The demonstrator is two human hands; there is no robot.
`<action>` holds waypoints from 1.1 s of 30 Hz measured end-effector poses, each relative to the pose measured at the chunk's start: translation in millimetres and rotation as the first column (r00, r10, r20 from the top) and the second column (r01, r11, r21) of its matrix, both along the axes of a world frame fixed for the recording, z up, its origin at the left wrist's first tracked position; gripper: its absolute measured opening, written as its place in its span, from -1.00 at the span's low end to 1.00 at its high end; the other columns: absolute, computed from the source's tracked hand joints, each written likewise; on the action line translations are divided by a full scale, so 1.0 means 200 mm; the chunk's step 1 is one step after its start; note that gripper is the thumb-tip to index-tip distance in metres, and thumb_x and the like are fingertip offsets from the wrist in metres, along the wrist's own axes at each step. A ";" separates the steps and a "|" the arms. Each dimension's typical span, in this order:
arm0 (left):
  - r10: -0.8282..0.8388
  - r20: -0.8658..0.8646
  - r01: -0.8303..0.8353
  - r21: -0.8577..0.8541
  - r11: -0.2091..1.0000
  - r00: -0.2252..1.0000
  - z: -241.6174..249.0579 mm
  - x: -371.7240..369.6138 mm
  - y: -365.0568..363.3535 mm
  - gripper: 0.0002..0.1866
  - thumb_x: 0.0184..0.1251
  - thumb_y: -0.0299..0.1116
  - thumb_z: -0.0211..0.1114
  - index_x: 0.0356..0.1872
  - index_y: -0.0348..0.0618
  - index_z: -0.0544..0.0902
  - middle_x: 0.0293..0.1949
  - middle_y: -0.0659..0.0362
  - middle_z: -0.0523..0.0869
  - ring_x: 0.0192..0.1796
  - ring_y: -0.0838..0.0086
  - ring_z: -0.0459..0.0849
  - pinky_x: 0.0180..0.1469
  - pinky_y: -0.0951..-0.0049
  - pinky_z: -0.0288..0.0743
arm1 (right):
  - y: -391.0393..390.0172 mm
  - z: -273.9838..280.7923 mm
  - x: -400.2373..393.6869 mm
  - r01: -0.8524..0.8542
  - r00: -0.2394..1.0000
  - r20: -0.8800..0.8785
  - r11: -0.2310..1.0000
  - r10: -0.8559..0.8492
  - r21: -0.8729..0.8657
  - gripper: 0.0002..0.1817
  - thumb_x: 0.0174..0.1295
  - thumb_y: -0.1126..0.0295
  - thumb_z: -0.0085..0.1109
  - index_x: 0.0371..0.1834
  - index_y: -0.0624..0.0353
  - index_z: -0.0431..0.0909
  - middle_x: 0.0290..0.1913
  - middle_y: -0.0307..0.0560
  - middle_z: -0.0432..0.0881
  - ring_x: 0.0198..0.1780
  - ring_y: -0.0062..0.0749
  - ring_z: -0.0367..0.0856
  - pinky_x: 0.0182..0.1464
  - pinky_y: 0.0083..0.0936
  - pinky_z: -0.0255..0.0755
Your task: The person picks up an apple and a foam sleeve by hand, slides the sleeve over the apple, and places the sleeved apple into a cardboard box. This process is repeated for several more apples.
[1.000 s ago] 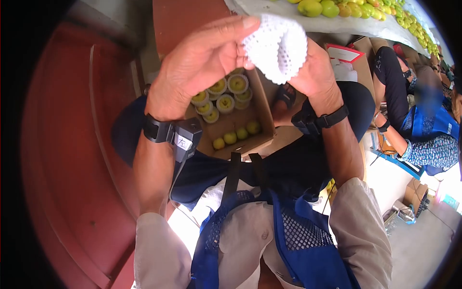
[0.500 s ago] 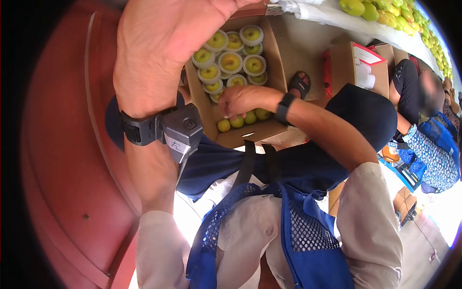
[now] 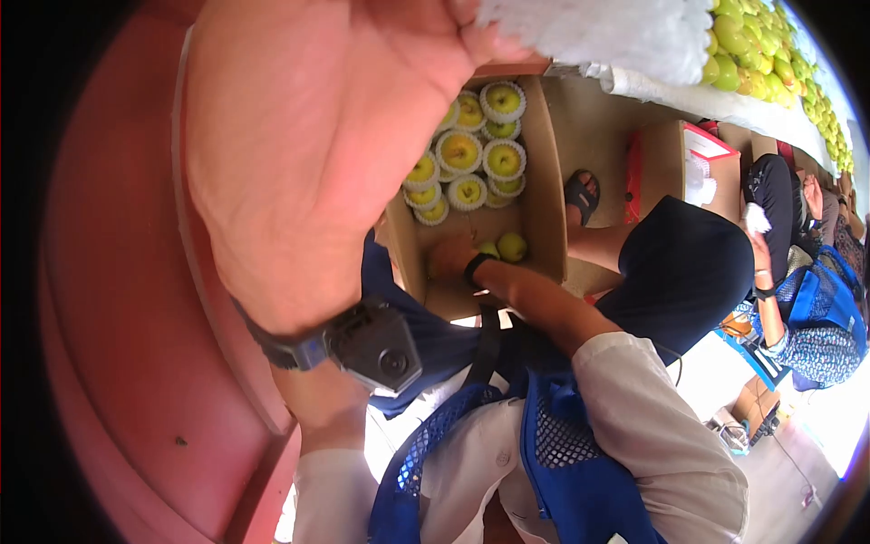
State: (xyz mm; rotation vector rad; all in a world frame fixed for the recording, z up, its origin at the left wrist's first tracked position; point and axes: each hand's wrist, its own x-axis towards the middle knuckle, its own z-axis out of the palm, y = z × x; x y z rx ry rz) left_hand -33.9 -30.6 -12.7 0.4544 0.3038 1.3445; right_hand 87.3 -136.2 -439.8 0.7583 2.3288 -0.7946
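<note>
My left hand (image 3: 335, 118) is large and close to the camera, its palm in view. Its fingertips, at the top edge, are closed on white foam netting (image 3: 598, 36). Low inside an open cardboard box (image 3: 545, 181) is my right hand (image 3: 450, 257), beside bare green apples (image 3: 512, 247); its fingers are in shadow and I cannot make out their grip. Farther up in the box, yellow-green apples (image 3: 459, 151) sit in white foam nets, partly hidden by my left hand.
Many green fruits (image 3: 761, 45) lie at the top right beside white sheeting (image 3: 671, 95). Another cardboard box (image 3: 660, 163) with red edges stands right of mine. A person in a blue patterned sleeve (image 3: 816, 354) sits at the far right. A red surface (image 3: 118, 272) fills the left side.
My left hand looks larger and closer, and white netting now shows at its fingers. My right hand has moved lower in the box, over the row of bare apples. The view has shifted.
</note>
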 end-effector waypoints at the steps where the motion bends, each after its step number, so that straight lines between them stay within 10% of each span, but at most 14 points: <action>1: 0.002 0.003 -0.002 0.001 1.000 1.000 0.00 0.00 0.01 -0.59 0.66 -0.30 0.15 0.33 -0.37 0.52 0.04 0.04 0.77 0.07 0.41 0.72 0.14 0.37 0.60 | -0.05 -0.03 0.00 0.024 0.999 0.022 0.998 -0.026 0.058 -0.71 0.23 0.19 0.21 -0.10 0.00 0.82 -0.01 0.07 0.82 0.06 -0.04 0.79 0.06 -0.02 0.60; 14: 0.041 -0.009 -0.041 0.011 0.999 0.999 0.07 0.02 0.07 -0.58 0.67 -0.30 0.14 0.34 -0.38 0.51 0.07 0.03 0.76 0.09 0.39 0.72 0.16 0.33 0.60 | 0.07 0.16 0.04 0.068 0.982 -0.167 0.987 -0.092 -0.146 -0.63 0.09 0.13 0.26 -0.19 0.17 0.80 -0.12 0.16 0.81 0.00 0.08 0.78 0.04 -0.08 0.62; 22: 0.143 -0.058 -0.139 0.075 0.987 0.988 0.10 0.03 0.10 -0.62 0.66 -0.31 0.15 0.31 -0.36 0.54 0.15 0.01 0.72 0.14 0.35 0.72 0.19 0.22 0.57 | 0.45 0.93 0.24 0.095 0.934 -0.254 0.861 -0.251 -0.500 -0.28 0.19 0.14 0.35 0.39 0.28 0.47 0.18 0.15 0.67 0.15 -0.09 0.71 0.24 -0.27 0.51; 25: 0.183 -0.077 -0.174 0.110 0.979 0.980 0.10 0.05 0.10 -0.62 0.65 -0.32 0.16 0.30 -0.35 0.54 0.17 0.01 0.71 0.15 0.34 0.72 0.18 0.23 0.57 | 0.53 1.24 0.37 0.310 0.844 -0.050 0.561 -0.534 -0.768 -0.26 0.27 0.18 0.34 0.49 0.27 0.37 0.16 0.13 0.66 0.22 -0.18 0.69 0.11 -0.31 0.60; 27: 0.221 -0.094 -0.208 0.132 0.969 0.971 0.09 0.04 0.10 -0.62 0.64 -0.32 0.16 0.29 -0.35 0.55 0.18 0.01 0.70 0.16 0.34 0.71 0.17 0.24 0.57 | 0.54 1.33 0.45 0.104 0.593 -0.008 0.087 -0.805 -0.991 -0.30 0.36 0.24 0.27 0.51 0.30 0.31 0.17 0.11 0.63 0.26 -0.20 0.66 -0.08 -0.36 0.66; 33: 0.007 -0.093 0.015 0.235 0.972 0.996 -0.04 -0.14 0.18 -0.71 0.62 -0.36 0.17 0.17 -0.32 0.60 -0.05 0.06 0.73 0.07 0.33 0.65 0.23 0.22 0.54 | 0.58 1.42 0.56 -0.088 0.406 -0.071 0.039 -0.911 -0.995 -0.27 0.41 0.21 0.21 0.53 0.36 0.22 0.25 0.12 0.56 0.23 -0.07 0.66 -0.28 -0.38 0.65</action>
